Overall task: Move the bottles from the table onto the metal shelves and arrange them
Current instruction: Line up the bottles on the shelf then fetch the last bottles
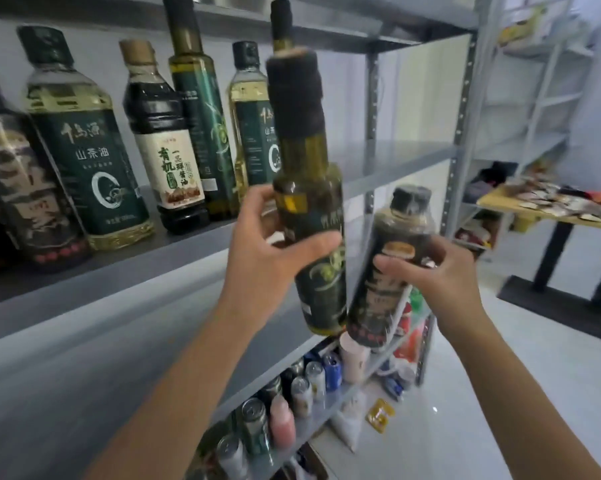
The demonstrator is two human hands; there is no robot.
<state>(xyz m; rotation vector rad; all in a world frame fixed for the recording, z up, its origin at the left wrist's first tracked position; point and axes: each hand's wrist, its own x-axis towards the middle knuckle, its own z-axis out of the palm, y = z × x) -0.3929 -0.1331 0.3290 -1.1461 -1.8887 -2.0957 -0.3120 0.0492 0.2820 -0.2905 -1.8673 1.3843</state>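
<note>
Lifting two bottles towards the metal shelf (pixel 174 258), the person is partway through a placing step. The left grip (pixel 275 244) has thumb and fingers curled round the body of a tall dark-green olive oil bottle (pixel 313 199), held near upright in the air in front of the shelf edge. The right grip (pixel 444 275) is curled round a shorter dark bottle with a black cap (pixel 396 220), lower, tilted, just beside the first. A row of bottles (pixel 167 157) already stands on the shelf, with bare board to its right. The next move likely calls for standing each bottle in that gap, labels forward. Both held bottles are blurred, with dark labels and gold and green marks
</note>
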